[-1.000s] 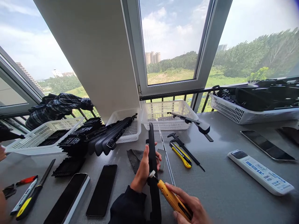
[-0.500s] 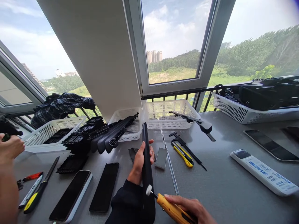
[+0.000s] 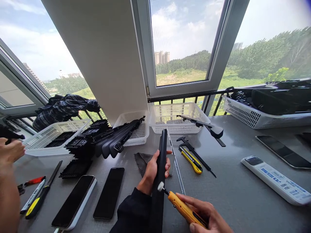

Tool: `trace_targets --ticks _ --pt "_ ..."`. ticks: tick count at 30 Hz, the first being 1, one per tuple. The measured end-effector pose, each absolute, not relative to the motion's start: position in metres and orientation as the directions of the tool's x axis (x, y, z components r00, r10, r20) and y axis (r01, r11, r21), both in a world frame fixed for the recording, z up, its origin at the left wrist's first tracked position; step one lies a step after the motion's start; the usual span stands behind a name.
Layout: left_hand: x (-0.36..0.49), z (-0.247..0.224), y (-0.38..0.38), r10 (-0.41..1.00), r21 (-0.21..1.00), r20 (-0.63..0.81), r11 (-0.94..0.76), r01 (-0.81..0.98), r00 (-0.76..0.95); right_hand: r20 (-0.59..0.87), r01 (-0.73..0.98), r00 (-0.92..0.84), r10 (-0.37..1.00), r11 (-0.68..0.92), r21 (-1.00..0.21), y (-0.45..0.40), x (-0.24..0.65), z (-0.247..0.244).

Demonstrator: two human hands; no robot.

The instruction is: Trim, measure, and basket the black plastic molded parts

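A long black part (image 3: 160,171) runs upright through the lower middle, with my left hand (image 3: 151,171) wrapped round it. My right hand (image 3: 206,212) grips a yellow-orange rotary tool (image 3: 183,208) at the lower right of centre. The tool's white round tip (image 3: 160,186) is over the black part's surface; whether they touch, I cannot tell. Behind my left hand lie a dark cloth (image 3: 142,161) and a small phone, mostly hidden. A thin metal rail (image 3: 178,171) lies just right of the part.
White baskets (image 3: 178,129) line the back, beside stacked black parts (image 3: 116,139). To the right are a yellow cutter (image 3: 191,160), calipers (image 3: 199,158) and a white device (image 3: 274,179). Phones (image 3: 109,194) and a file (image 3: 43,191) lie left. Another person's hand (image 3: 12,150) is far left.
My left hand and the black part have shifted right, now covering much of the small phone. My right hand and the tool have moved slightly right and up.
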State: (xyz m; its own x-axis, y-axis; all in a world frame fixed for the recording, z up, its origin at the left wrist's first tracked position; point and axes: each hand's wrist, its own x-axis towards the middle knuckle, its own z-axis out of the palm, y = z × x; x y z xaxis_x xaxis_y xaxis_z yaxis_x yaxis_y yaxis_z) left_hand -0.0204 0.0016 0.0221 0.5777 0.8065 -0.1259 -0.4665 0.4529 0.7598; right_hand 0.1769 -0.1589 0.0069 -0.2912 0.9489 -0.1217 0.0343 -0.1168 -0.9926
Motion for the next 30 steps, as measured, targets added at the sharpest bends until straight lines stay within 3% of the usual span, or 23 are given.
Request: trace_targets --ticks 7,15,22,26,30 --pt "-0.010 0.033 -0.013 0.794 0.813 -0.233 0.477 -0.336 0.562 -0.182 -0.016 -0.222 0.958 -0.190 -0.982 -0.153 0.169 0.002" --pt "-0.004 0.040 -0.029 0.749 0.859 -0.290 0.479 -0.183 0.596 -0.247 -0.209 0.073 0.966 -0.227 -0.951 -0.157 0.158 -0.007" --pt "0.002 0.042 -0.047 0.609 0.885 -0.358 0.464 0.048 0.708 -0.212 -0.241 0.222 0.952 -0.158 -0.958 -0.144 0.172 -0.004" --pt "0.007 0.035 -0.052 0.551 0.895 -0.337 0.440 0.077 0.764 -0.182 -0.257 0.284 0.941 -0.108 -0.960 -0.140 0.174 -0.004" --pt "0.014 0.031 -0.051 0.633 0.891 -0.299 0.454 -0.029 0.714 -0.217 -0.292 0.294 0.931 -0.129 -0.948 -0.145 0.167 -0.007"
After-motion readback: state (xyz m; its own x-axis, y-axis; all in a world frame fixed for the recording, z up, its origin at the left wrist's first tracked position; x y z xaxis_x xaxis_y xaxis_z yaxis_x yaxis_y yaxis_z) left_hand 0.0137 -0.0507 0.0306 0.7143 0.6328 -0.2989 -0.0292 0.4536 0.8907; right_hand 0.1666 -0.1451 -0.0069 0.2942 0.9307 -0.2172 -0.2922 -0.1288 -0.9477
